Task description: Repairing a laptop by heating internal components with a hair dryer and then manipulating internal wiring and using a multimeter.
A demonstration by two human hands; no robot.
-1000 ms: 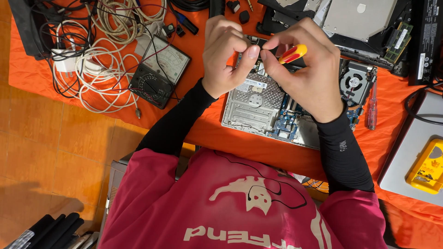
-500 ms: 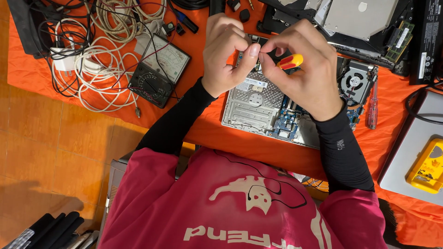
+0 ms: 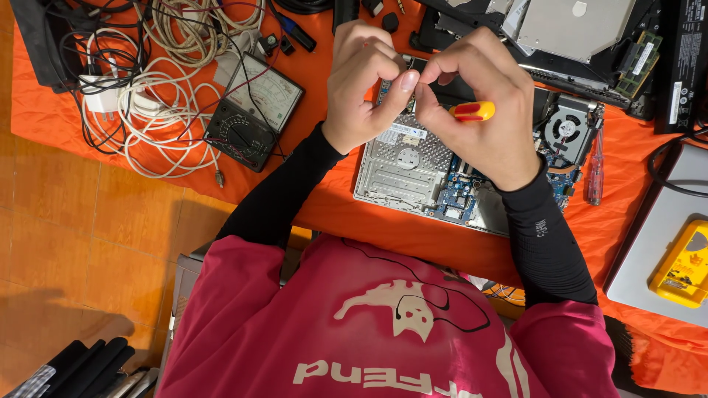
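While both hands meet at upper centre, right hand (image 3: 483,110) clasps glossy red-yellow screwdriver handle (image 3: 473,111); left hand (image 3: 365,81) pinches its tip, fingers closed, above perforated metal laptop chassis (image 3: 405,166) on crinkled orange cloth (image 3: 317,74).

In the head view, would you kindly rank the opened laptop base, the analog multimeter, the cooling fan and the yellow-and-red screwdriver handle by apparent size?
1. opened laptop base, partly hidden by the hands
2. analog multimeter
3. cooling fan
4. yellow-and-red screwdriver handle, mostly hidden in the right hand, so its full size is unsure

Glossy plastic screwdriver handle (image 3: 473,111); matt perforated metal laptop chassis (image 3: 404,166); creased orange cloth (image 3: 413,232).
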